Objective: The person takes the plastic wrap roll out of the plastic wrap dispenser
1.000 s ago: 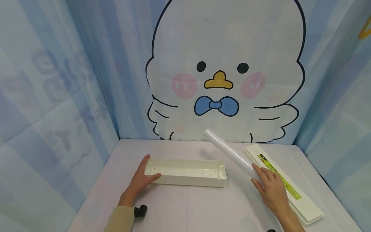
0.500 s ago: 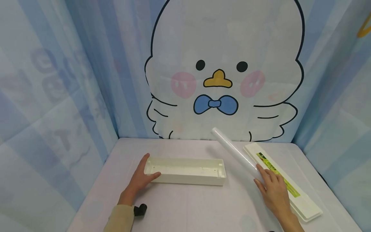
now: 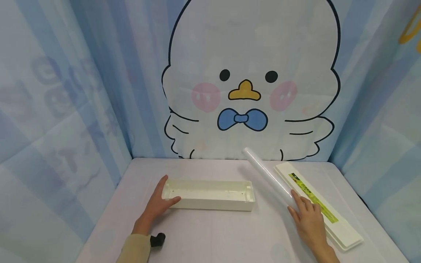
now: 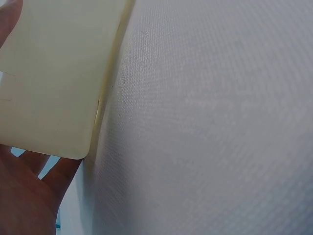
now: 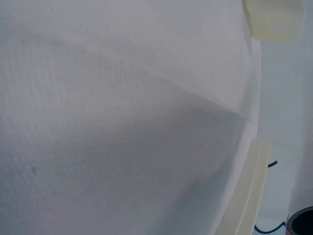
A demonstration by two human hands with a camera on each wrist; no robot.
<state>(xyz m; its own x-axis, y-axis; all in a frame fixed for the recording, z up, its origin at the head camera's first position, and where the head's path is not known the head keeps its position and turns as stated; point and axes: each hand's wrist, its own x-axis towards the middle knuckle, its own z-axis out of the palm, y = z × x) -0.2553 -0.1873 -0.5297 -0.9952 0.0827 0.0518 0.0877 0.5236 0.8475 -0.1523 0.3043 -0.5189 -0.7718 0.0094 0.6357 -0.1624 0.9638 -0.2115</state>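
Observation:
A long cream plastic box (image 3: 213, 204) with no top stands on the table, its inside facing up. My left hand (image 3: 155, 205) grips its left end, thumb over the near wall and fingers along the far side. In the left wrist view the box (image 4: 54, 88) shows a plain wall, with fingers behind its end. Raised at a slant, a roll of clear plastic film (image 3: 268, 176) has its lower end in my right hand (image 3: 308, 221). The right wrist view catches the roll's hollow dark core (image 5: 303, 224) at the bottom right corner.
A long cream lid (image 3: 343, 231) with a yellow-green label lies slanted on the table (image 3: 210, 241), right beside the right hand. Striped blue curtains (image 3: 49, 146) close in both sides, and a cartoon bird backdrop (image 3: 246, 135) hangs behind the far table edge.
The roll's upper end has swung a little right, away from the box, as the right hand moved slightly. The left hand stays on the box's end; the head view has shifted slightly.

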